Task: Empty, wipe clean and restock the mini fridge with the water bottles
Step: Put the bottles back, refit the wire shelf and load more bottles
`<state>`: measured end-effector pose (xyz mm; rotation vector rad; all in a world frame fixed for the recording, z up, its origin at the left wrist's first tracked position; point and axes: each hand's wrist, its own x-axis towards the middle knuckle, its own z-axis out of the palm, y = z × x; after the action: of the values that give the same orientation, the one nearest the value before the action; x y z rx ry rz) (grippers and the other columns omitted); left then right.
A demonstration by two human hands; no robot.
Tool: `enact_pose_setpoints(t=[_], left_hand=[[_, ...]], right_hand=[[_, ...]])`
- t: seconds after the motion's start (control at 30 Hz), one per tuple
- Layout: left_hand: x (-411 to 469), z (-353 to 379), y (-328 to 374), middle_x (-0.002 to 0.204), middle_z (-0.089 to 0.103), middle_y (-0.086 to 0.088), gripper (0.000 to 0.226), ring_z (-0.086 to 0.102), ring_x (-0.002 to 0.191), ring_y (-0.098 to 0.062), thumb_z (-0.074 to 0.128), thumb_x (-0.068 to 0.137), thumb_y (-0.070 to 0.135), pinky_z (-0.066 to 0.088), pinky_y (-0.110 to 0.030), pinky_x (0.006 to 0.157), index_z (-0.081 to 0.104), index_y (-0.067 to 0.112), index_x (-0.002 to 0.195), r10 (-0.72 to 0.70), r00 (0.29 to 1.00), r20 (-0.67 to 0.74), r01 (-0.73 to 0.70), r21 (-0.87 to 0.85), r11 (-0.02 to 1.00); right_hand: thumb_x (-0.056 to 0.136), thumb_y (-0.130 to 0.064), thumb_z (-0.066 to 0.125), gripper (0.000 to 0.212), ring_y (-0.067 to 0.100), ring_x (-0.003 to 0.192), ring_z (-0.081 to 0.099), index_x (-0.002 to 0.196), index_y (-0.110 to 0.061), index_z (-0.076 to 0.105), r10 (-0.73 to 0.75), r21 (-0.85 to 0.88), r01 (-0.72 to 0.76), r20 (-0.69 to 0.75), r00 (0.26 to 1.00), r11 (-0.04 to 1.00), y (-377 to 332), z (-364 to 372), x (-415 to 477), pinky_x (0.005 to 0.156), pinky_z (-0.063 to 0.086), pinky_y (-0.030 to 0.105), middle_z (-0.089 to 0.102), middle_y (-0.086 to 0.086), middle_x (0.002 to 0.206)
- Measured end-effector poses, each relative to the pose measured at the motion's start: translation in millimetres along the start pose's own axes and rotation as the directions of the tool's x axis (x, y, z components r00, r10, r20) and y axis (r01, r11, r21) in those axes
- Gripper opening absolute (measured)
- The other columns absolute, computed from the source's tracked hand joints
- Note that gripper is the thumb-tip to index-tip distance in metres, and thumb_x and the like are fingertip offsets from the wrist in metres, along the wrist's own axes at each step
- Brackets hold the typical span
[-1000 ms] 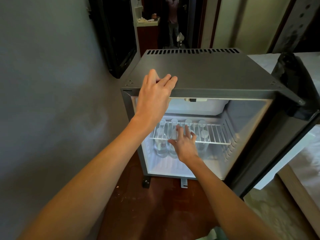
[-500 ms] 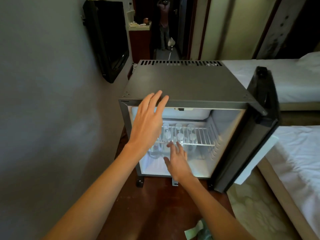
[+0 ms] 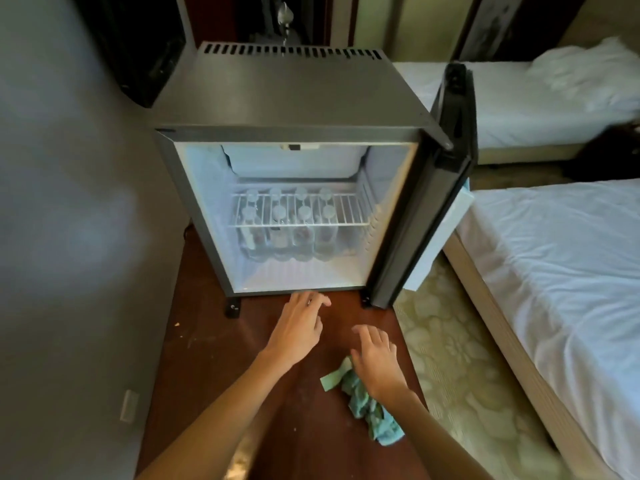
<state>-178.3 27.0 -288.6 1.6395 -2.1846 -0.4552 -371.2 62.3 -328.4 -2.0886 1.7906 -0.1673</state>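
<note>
Both my hands are empty, fingers loose and spread. My left hand (image 3: 298, 329) hovers just before the front bottom edge of the fridge (image 3: 287, 95). My right hand (image 3: 377, 360) is over the near end of the green cloth (image 3: 372, 415) on the wooden floor (image 3: 207, 341); I cannot tell if it touches. The door (image 3: 426, 209) stands wide open on the right.

My worry: the water bottles (image 3: 287, 237) stand tightly packed under the low wire shelf (image 3: 346, 211), so pulling one carelessly could snag it or topple its neighbours. The cloth may also carry floor grit inside.

The bottles are clear with pale caps, eight of them upright in two rows of four, towards the back.
</note>
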Motion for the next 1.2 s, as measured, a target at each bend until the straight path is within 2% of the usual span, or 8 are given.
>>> enact_pose_setpoints(t=[0.13,0.27,0.4,0.6,0.73,0.87,0.97,1.2], left_hand=[[-20,51,17,0.131,0.049,0.006,0.036,0.045,0.118,-0.019,0.053,0.093,0.017,0.040,-0.032,0.096,0.048,0.028,0.127,-0.099,0.972,0.213,0.102,-0.001,0.995],[-35,92,38,0.142,0.040,0.002,0.050,0.038,0.125,-0.027,0.055,0.091,0.040,0.038,-0.042,0.101,0.037,0.036,0.137,-0.223,0.843,0.489,0.262,-0.012,0.965],[-45,124,60,0.153,0.024,0.003,0.081,0.026,0.135,-0.027,0.063,0.081,0.058,0.031,-0.040,0.108,0.022,0.037,0.148,-0.304,0.737,0.604,0.452,-0.105,0.886],[-44,141,65,0.140,0.040,0.003,0.090,0.035,0.134,-0.017,0.075,0.071,0.055,0.034,-0.032,0.110,0.031,0.032,0.145,-0.426,0.764,0.484,0.613,-0.340,0.713],[-52,128,50,0.121,0.059,0.004,0.075,0.059,0.107,-0.001,0.084,0.071,0.028,0.048,-0.011,0.079,0.043,0.029,0.133,-0.552,0.743,0.379,0.658,-0.562,0.501],[-76,97,17,0.116,0.062,0.007,0.072,0.061,0.105,-0.003,0.086,0.065,0.028,0.053,-0.022,0.088,0.049,0.036,0.126,-0.680,0.701,0.217,0.652,-0.583,0.486],[-111,67,-15,0.115,0.059,0.009,0.070,0.059,0.107,-0.006,0.085,0.065,0.030,0.053,-0.032,0.093,0.049,0.039,0.124,-0.742,0.656,0.136,0.673,-0.551,0.493],[-226,9,-83,0.117,0.061,0.005,0.061,0.059,0.108,-0.011,0.077,0.074,0.035,0.050,-0.029,0.092,0.049,0.031,0.128,-0.887,0.461,-0.025,0.733,-0.553,0.396]], right_hand=[[0.099,-0.049,0.045,0.056,0.029,0.143,0.023,0.148,-0.029,0.027,0.180,-0.103,-0.168,0.126,0.976,0.981,22,17,-23,0.117,0.024,0.049,0.028,0.001,0.153],[0.080,-0.066,0.062,0.099,0.042,0.145,0.011,0.154,-0.037,0.003,0.367,-0.042,-0.371,0.290,0.884,0.928,45,35,-38,0.109,0.028,0.063,0.003,0.006,0.161],[0.073,-0.048,0.077,0.114,0.038,0.137,0.015,0.154,-0.044,-0.003,0.411,0.147,-0.518,0.445,0.795,0.843,67,44,-45,0.106,0.040,0.054,0.007,-0.001,0.154],[0.080,-0.024,0.067,0.080,0.031,0.121,0.038,0.151,-0.023,0.032,0.305,0.385,-0.419,0.324,0.895,0.822,69,49,-36,0.108,0.033,0.038,0.037,0.000,0.135],[0.078,-0.020,0.067,0.075,0.024,0.115,0.040,0.148,-0.024,0.039,0.175,0.439,-0.282,0.267,0.948,0.853,39,48,-27,0.102,0.032,0.024,0.042,-0.003,0.133],[0.079,-0.018,0.069,0.076,0.022,0.121,0.043,0.148,-0.021,0.038,0.035,0.426,-0.148,0.261,0.965,0.892,-14,57,-18,0.093,0.022,0.014,0.042,-0.004,0.138],[0.080,-0.019,0.067,0.073,0.021,0.125,0.041,0.148,-0.021,0.039,-0.075,0.427,-0.059,0.291,0.954,0.902,-67,72,-19,0.097,0.023,0.018,0.041,-0.003,0.139],[0.082,-0.014,0.061,0.065,0.024,0.126,0.043,0.143,-0.022,0.041,-0.360,0.372,0.210,0.401,0.842,0.904,-200,119,-49,0.110,0.023,0.034,0.045,0.000,0.136]])
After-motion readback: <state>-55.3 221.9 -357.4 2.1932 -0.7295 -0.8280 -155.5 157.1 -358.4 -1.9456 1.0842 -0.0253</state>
